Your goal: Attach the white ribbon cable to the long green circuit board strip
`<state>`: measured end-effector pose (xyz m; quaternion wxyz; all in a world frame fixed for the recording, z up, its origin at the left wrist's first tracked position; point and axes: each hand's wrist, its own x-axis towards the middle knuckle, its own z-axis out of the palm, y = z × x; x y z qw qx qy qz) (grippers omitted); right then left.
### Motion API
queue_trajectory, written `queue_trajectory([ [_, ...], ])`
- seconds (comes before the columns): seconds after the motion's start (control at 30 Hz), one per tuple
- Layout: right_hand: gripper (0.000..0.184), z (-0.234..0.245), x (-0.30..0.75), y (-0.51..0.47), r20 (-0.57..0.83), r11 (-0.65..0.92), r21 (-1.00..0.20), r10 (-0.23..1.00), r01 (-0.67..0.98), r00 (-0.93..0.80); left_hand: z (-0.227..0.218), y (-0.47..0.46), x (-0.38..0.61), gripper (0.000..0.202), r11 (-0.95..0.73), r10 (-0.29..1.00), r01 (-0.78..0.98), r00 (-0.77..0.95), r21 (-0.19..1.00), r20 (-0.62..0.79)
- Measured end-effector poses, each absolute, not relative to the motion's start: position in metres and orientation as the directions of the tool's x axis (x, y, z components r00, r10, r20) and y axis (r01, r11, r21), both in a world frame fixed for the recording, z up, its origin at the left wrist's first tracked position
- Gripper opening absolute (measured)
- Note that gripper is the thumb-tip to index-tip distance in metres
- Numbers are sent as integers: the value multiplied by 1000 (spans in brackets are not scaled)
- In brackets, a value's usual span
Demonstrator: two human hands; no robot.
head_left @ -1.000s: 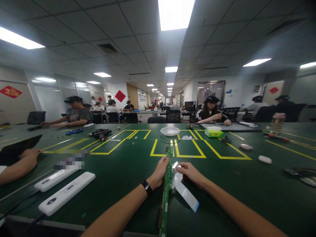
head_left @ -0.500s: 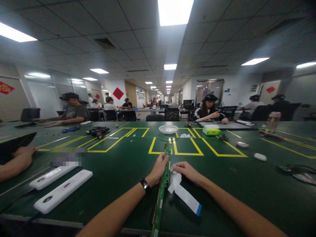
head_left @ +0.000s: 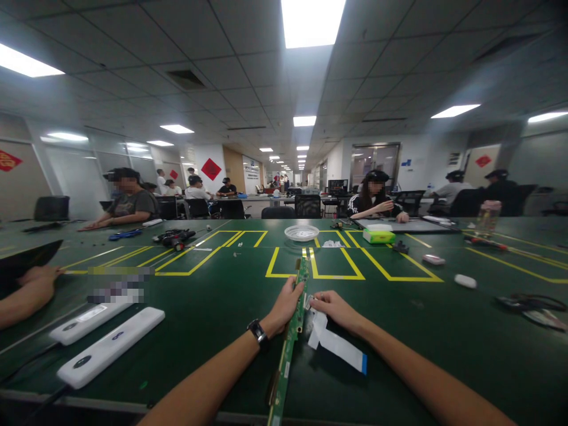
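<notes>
A long, narrow green circuit board (head_left: 290,346) points away from me over the table. My left hand (head_left: 285,305) is wrapped around its upper part, thumb on top. At the board's right edge, my right hand (head_left: 335,307) pinches the end of a white flat ribbon cable (head_left: 341,349). The cable is folded and hangs to the right, and its far end has a blue tip. Whether the pinched end touches the board I cannot tell.
White power strips (head_left: 110,349) lie to the left, near another person's hand (head_left: 38,290). Beyond the board are a white basket (head_left: 302,234) and a green tissue pack (head_left: 378,236). A white mouse-like object (head_left: 465,281) and dark cables (head_left: 532,305) lie right. Yellow tape marks the green table (head_left: 213,343).
The ribbon cable's blue-tipped end has swung up and slightly right. Both hands keep their grips. Across the table at left, a person has drawn an arm in.
</notes>
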<state>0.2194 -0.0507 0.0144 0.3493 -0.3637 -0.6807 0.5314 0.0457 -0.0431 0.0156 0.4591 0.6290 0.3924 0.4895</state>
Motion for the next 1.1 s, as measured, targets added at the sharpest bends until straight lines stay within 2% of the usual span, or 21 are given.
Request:
queue_trajectory([
  [0.27,44,9,222,-46,136,286,-930,851,232,-507,16,-48,45,37,-323,913,115,299,939,277],
  [0.67,43,7,224,-51,137,332,-908,811,254,-569,17,-53,42,51,-309,903,168,362,936,233],
  [0.97,44,12,220,-51,213,398,-877,825,270,-524,16,-39,36,55,-293,864,95,453,951,221],
  [1.1,43,15,221,-50,204,392,-877,827,278,-523,13,-32,33,57,-312,867,182,455,932,202],
])
